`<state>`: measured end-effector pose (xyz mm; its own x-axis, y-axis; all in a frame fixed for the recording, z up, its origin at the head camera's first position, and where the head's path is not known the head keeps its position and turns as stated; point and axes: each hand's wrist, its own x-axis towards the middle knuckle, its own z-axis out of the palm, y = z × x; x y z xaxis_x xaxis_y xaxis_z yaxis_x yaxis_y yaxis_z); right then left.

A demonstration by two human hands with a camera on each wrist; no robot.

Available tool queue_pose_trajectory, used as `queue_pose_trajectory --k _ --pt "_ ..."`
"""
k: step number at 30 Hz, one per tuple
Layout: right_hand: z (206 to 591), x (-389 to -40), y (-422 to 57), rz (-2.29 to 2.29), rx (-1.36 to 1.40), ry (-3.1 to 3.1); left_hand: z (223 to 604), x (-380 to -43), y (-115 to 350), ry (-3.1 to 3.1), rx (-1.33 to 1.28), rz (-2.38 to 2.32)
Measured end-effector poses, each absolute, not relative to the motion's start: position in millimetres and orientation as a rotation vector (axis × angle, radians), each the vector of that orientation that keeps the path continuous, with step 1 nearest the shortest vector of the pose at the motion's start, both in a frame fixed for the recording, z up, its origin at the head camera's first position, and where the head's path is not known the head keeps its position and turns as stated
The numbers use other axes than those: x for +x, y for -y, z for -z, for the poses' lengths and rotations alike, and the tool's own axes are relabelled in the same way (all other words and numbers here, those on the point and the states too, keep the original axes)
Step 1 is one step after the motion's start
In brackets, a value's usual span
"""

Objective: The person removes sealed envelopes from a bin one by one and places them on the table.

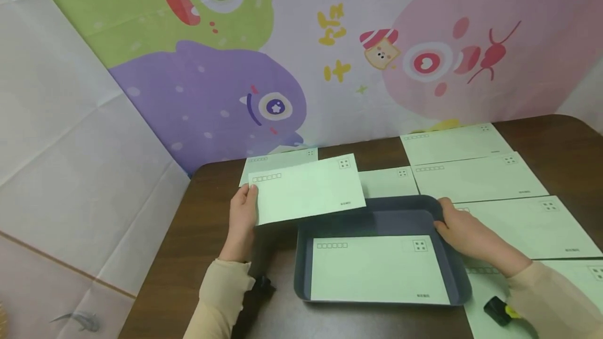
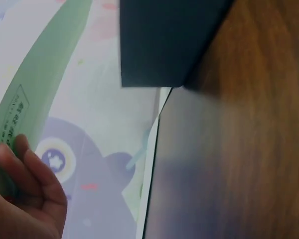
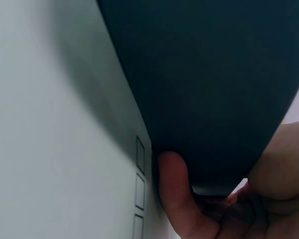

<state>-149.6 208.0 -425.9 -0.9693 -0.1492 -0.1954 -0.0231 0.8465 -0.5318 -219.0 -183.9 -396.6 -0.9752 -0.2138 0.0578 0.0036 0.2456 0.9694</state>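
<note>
My left hand [image 1: 242, 216] pinches a pale green envelope [image 1: 306, 190] by its left edge, holding it tilted above the table. In the left wrist view, fingers [image 2: 45, 184] curl on the printed back of this envelope [image 2: 40, 74]. A dark blue tray [image 1: 348, 224] is in front of me, and another envelope [image 1: 377, 271] lies inside it, face up. My right hand [image 1: 464, 229] grips the tray's far right corner. The right wrist view shows the dark tray wall [image 3: 204, 89] with a finger [image 3: 174, 184] against it.
Several envelopes [image 1: 513, 224] lie in a column on the right of the brown table [image 1: 174, 276]. Two more, a left one [image 1: 282, 158] and a middle one [image 1: 388, 182], lie at the back. A black and yellow object [image 1: 499, 312] sits by the right sleeve. A cartoon-printed cloth [image 1: 330, 93] hangs behind.
</note>
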Motion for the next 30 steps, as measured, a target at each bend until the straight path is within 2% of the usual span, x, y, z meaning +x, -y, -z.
queue_pose_trajectory --k 8,14,24,30 --pt "425.7 -151.3 -207.8 0.793 -0.105 -2.783 395.4 -240.1 222.2 2.23 0.374 2.051" --pt "426.0 -150.9 -208.1 0.786 -0.11 -2.781 404.6 -254.5 251.2 2.115 0.529 2.026" --pt "426.2 -150.5 -207.8 0.778 -0.106 -2.785 421.1 -263.6 283.9 2.244 0.541 1.783" --pt "426.2 -149.5 -206.8 0.784 -0.109 -2.789 421.2 -267.9 288.0 2.363 0.458 1.617"
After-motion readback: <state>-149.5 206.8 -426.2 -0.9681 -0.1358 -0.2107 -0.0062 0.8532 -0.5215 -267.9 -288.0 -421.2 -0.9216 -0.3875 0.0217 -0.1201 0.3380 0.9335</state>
